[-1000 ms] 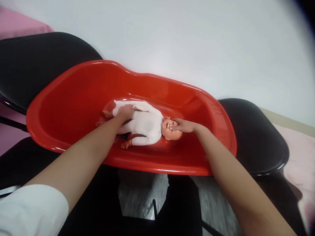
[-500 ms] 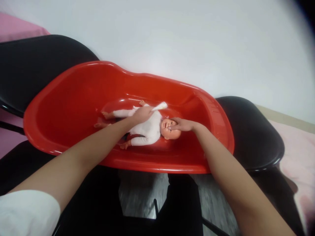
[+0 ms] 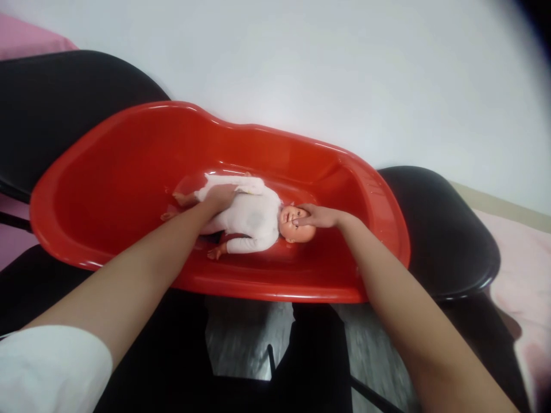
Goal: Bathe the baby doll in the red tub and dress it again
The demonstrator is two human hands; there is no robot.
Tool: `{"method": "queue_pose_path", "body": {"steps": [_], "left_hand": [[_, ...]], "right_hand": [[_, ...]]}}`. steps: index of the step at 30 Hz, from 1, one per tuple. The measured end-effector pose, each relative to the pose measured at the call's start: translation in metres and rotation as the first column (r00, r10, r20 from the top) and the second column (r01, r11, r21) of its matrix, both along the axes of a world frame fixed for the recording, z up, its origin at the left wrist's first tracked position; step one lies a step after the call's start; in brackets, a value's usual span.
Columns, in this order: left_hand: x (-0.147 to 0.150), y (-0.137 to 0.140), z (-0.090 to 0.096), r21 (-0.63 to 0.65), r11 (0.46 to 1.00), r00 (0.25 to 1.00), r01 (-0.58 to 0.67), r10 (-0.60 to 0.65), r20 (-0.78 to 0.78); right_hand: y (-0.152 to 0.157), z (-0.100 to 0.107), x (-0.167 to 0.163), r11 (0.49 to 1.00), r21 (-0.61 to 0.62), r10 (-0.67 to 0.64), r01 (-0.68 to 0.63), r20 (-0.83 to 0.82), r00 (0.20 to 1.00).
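Hidden bits: the left hand (image 3: 218,199) covers the doll's hip and upper legs, so you can't really see what's going on under the palm. The fingers blend into the white cloth there.
Cloth: a small white cloth (image 3: 247,183) pokes out past the left hand, along the doll's far side. Can't tell where cloth ends and the doll's white suit begins, honestly.
Doll: baby doll (image 3: 252,217) in a white suit, lying on its back on the floor of the tub, head toward the right, feet toward the left. One bare arm sticks out toward the near wall.
Left grip: hand is curled down onto the doll's lower body with the cloth under or in it; looks closed on the cloth, but the fingertips are out of sight.
Right grip: right hand (image 3: 321,217) lies flat-ish, fingers stretched over the doll's face and forehead, resting on the head rather than wrapped round it.
Tub: red plastic tub (image 3: 107,172), sitting across two black chairs (image 3: 439,229), tilted in the frame.
Cut off: both forearms run out of the bottom edge; a white sleeve (image 3: 51,373) shows bottom left.
Blurry: right edge of the picture goes dark and smeary, pink stuff there is unreadable.
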State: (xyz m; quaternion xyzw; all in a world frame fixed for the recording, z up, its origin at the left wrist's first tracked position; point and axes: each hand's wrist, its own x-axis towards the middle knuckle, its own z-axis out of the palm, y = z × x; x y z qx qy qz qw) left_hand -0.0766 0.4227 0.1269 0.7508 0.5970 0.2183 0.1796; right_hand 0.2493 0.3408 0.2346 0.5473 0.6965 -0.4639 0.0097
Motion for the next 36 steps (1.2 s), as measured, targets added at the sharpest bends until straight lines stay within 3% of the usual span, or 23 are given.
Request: {"method": "queue_pose_path", "body": {"steps": [5, 8, 11, 15, 19, 23, 27, 29, 31, 33, 36], "left_hand": [[-0.028, 0.019, -0.003, -0.041, 0.999, 0.967, -0.009, -0.002, -0.254], [-0.043, 0.025, 0.001, -0.038, 0.993, 0.927, -0.112, 0.091, -0.364], [-0.05, 0.026, 0.012, 0.001, 0.97, 0.924, -0.244, 0.233, -0.302], [-0.044, 0.024, 0.039, 0.014, 0.913, 0.912, -0.408, 0.409, -0.035], [-0.032, 0.005, 0.079, 0.096, 0.925, 0.926, -0.367, 0.354, 0.134], [-0.023, -0.058, 0.127, 0.159, 0.951, 0.943, -0.265, 0.221, 0.25], [-0.02, -0.157, 0.174, 0.204, 0.935, 0.881, -0.289, 0.177, 0.439], [-0.021, -0.209, 0.189, 0.164, 0.936, 0.831, -0.31, 0.183, 0.525], [-0.021, -0.259, 0.191, 0.079, 0.96, 0.753, -0.268, 0.158, 0.638], [-0.021, -0.305, 0.182, -0.017, 0.978, 0.706, -0.207, 0.161, 0.69], [-0.016, -0.368, 0.153, -0.184, 0.966, 0.68, -0.181, 0.258, 0.686]], "right_hand": [[-0.004, 0.009, -0.003, 1.0, -0.011, -0.015, 0.016, 0.076, 0.997], [-0.006, 0.017, -0.007, 1.0, 0.006, 0.002, -0.003, 0.119, 0.993], [-0.007, 0.022, -0.008, 0.999, -0.005, 0.046, -0.046, 0.139, 0.989], [-0.003, 0.019, -0.006, 0.998, 0.008, 0.053, -0.055, 0.167, 0.984], [-0.004, 0.017, -0.007, 0.997, 0.068, 0.033, -0.046, 0.186, 0.982], [-0.011, 0.022, -0.014, 0.983, 0.174, 0.016, -0.053, 0.206, 0.979], [-0.02, 0.039, -0.022, 0.957, 0.288, -0.044, -0.026, 0.233, 0.971], [-0.032, 0.054, -0.029, 0.916, 0.4, -0.089, 0.034, 0.12, 0.989], [-0.059, 0.072, -0.042, 0.847, 0.508, -0.122, 0.159, -0.106, 0.987], [-0.104, 0.087, -0.061, 0.792, 0.527, -0.131, 0.307, -0.345, 0.929], [-0.2, 0.092, -0.095, 0.828, 0.431, -0.02, 0.359, -0.617, 0.787]]}}
